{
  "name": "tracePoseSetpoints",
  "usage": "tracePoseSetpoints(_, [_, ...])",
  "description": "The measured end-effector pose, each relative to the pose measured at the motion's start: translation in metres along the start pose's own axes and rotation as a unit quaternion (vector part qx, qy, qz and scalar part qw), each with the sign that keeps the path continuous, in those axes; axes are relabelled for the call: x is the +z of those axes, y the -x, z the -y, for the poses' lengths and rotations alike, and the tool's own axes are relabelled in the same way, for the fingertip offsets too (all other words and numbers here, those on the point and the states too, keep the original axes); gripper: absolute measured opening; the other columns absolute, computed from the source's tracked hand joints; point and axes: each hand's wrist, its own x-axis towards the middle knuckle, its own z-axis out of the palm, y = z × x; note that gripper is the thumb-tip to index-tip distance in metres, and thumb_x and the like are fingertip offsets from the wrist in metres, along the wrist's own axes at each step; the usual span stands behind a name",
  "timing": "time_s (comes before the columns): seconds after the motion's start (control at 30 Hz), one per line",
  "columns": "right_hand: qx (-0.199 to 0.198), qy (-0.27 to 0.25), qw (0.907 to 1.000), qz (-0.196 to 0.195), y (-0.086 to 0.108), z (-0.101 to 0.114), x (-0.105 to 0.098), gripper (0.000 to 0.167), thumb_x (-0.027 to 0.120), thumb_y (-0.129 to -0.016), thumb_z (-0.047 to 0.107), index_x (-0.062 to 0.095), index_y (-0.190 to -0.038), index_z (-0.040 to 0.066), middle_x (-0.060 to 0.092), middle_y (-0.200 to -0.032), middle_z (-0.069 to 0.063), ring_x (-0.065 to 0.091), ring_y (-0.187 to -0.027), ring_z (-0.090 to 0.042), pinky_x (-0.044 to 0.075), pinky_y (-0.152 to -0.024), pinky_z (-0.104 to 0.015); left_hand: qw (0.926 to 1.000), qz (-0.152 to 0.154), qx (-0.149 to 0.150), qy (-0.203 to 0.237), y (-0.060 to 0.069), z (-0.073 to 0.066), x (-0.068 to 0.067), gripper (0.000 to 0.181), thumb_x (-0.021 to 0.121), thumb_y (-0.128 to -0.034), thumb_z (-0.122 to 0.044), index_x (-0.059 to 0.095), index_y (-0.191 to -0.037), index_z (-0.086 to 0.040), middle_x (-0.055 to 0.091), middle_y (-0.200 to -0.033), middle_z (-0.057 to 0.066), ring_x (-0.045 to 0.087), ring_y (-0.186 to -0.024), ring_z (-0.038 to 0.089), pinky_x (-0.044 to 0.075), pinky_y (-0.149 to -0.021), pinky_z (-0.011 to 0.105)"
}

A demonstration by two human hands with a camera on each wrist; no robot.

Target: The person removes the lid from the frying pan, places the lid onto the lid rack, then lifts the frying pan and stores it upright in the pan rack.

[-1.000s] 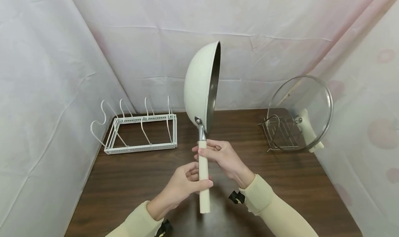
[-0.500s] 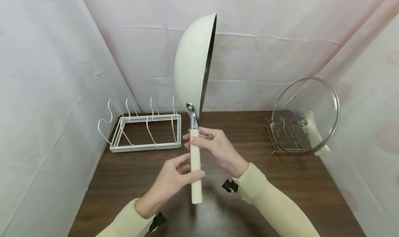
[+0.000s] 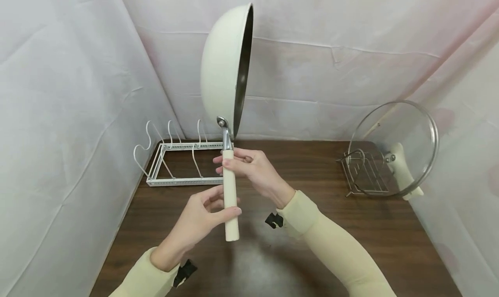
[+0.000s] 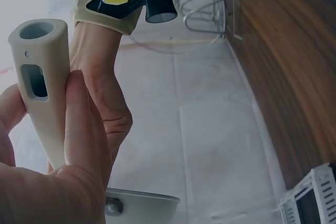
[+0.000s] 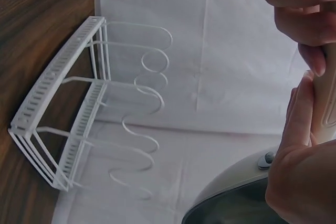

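A cream wok (image 3: pixel 220 67) with a dark inside is held up on edge, its bowl above its handle and the opening turned to the right. My left hand (image 3: pixel 196 219) grips the lower part of the cream handle (image 3: pixel 231 188), thumb across the front. Higher up, near the metal joint, my right hand (image 3: pixel 259 171) pinches the same handle. In the left wrist view the hollow handle end (image 4: pixel 39 51) shows between the fingers. Behind the handle, at the back left, stands a white wire pan rack (image 3: pixel 187 182), partly hidden by the wok and hands.
At the right, a small metal wire stand (image 3: pixel 366 175) bears a glass lid (image 3: pixel 393 136) with a cream handle, tilted on edge. Both stand on a dark wooden table (image 3: pixel 335 245). Pale cloth walls (image 3: pixel 312 71) enclose the back and sides.
The wok and both hands have risen and moved left toward the white rack. Both hands still hold the handle; the head view has shifted slightly.
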Motion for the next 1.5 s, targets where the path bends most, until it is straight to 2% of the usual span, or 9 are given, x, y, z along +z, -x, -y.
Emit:
tracePoseSetpoints(0.07, [0.001, -0.001, 1.0, 0.005, -0.005, -0.003, 0.002, 0.031, 0.071, -0.096, 0.019, 0.071, -0.123, 0.004, 0.07, -0.13, -0.024, 0.077, -0.106, -0.021, 0.056, -0.1, -0.035, 1.0, -0.005, -0.004, 0.007, 0.0, 0.002, -0.003, 0.051, 0.086, -0.0849, -0.024, 0.067, -0.132, -0.02, 0.08, -0.111, 0.003, 0.074, -0.11, 0.021, 0.056, -0.09, 0.023])
tracePoseSetpoints(0.23, [0.002, -0.005, 0.9999, 0.012, -0.013, -0.011, 0.01, 0.03, 0.071, -0.096, 0.018, 0.072, -0.122, 0.002, 0.072, -0.127, -0.022, 0.077, -0.103, -0.018, 0.057, -0.095, -0.031, 0.9998, -0.017, 0.001, 0.002, 0.002, 0.009, -0.011, 0.053, 0.085, -0.0859, -0.022, 0.066, -0.135, -0.014, 0.08, -0.109, 0.005, 0.074, -0.111, 0.019, 0.055, -0.091, 0.022])
tracePoseSetpoints(0.33, [0.006, -0.008, 0.9997, 0.024, -0.018, -0.014, 0.015, 0.031, 0.072, -0.095, 0.018, 0.071, -0.122, 0.002, 0.073, -0.125, -0.019, 0.077, -0.101, -0.016, 0.057, -0.096, -0.031, 0.9995, -0.031, 0.004, -0.005, 0.005, 0.013, -0.016, 0.053, 0.085, -0.0857, -0.022, 0.067, -0.134, -0.013, 0.08, -0.108, 0.004, 0.074, -0.109, 0.016, 0.055, -0.09, 0.022])
tracePoseSetpoints(0.53, [0.01, -0.009, 0.9993, 0.035, -0.028, -0.019, 0.024, 0.032, 0.072, -0.095, 0.016, 0.07, -0.123, 0.001, 0.069, -0.128, -0.027, 0.077, -0.097, -0.013, 0.057, -0.099, -0.032, 0.9993, -0.035, 0.013, -0.002, 0.008, 0.022, -0.026, 0.053, 0.083, -0.0871, -0.02, 0.065, -0.136, -0.011, 0.08, -0.11, 0.005, 0.073, -0.112, 0.017, 0.057, -0.089, 0.022])
tracePoseSetpoints(0.77, [0.027, -0.014, 0.999, 0.034, -0.032, -0.033, 0.03, 0.034, 0.074, -0.094, 0.016, 0.071, -0.125, 0.002, 0.078, -0.118, -0.01, 0.078, -0.096, -0.015, 0.058, -0.097, -0.032, 0.9994, -0.034, 0.003, 0.009, 0.012, 0.036, -0.033, 0.052, 0.081, -0.0891, -0.018, 0.064, -0.137, -0.01, 0.079, -0.11, 0.002, 0.072, -0.108, 0.01, 0.055, -0.09, 0.021])
tracePoseSetpoints(0.93, [0.045, -0.023, 0.9982, 0.033, -0.033, -0.047, 0.034, 0.034, 0.074, -0.094, 0.013, 0.07, -0.125, -0.001, 0.079, -0.113, -0.01, 0.077, -0.094, -0.012, 0.059, -0.093, -0.029, 0.9993, -0.036, -0.001, 0.012, 0.016, 0.049, -0.033, 0.054, 0.08, -0.0901, -0.016, 0.062, -0.14, -0.006, 0.08, -0.11, 0.003, 0.072, -0.109, 0.008, 0.056, -0.09, 0.02])
tracePoseSetpoints(1.1, [0.05, -0.025, 0.998, 0.031, -0.033, -0.056, 0.036, 0.032, 0.075, -0.094, 0.013, 0.071, -0.123, 0.0, 0.078, -0.113, -0.015, 0.077, -0.094, -0.012, 0.058, -0.096, -0.03, 0.9992, -0.04, -0.002, 0.005, 0.017, 0.059, -0.033, 0.054, 0.08, -0.0901, -0.016, 0.062, -0.14, -0.005, 0.08, -0.109, 0.002, 0.073, -0.108, 0.011, 0.056, -0.089, 0.019])
tracePoseSetpoints(1.23, [0.054, -0.03, 0.9977, 0.026, -0.032, -0.062, 0.037, 0.031, 0.075, -0.094, 0.012, 0.072, -0.122, 0.001, 0.078, -0.114, -0.016, 0.078, -0.093, -0.013, 0.057, -0.098, -0.03, 0.9991, -0.043, -0.004, 0.002, 0.016, 0.068, -0.034, 0.053, 0.08, -0.0902, -0.016, 0.062, -0.14, -0.006, 0.08, -0.109, 0.0, 0.072, -0.108, 0.006, 0.055, -0.09, 0.019])
tracePoseSetpoints(1.5, [0.066, -0.041, 0.9967, 0.024, -0.031, -0.081, 0.038, 0.033, 0.074, -0.094, 0.008, 0.07, -0.126, 0.0, 0.076, -0.117, -0.02, 0.078, -0.091, -0.013, 0.059, -0.096, -0.031, 0.9989, -0.042, 0.023, 0.004, 0.018, 0.092, -0.03, 0.05, 0.077, -0.0917, -0.009, 0.062, -0.139, -0.001, 0.08, -0.107, -0.005, 0.073, -0.107, 0.008, 0.057, -0.089, 0.02])
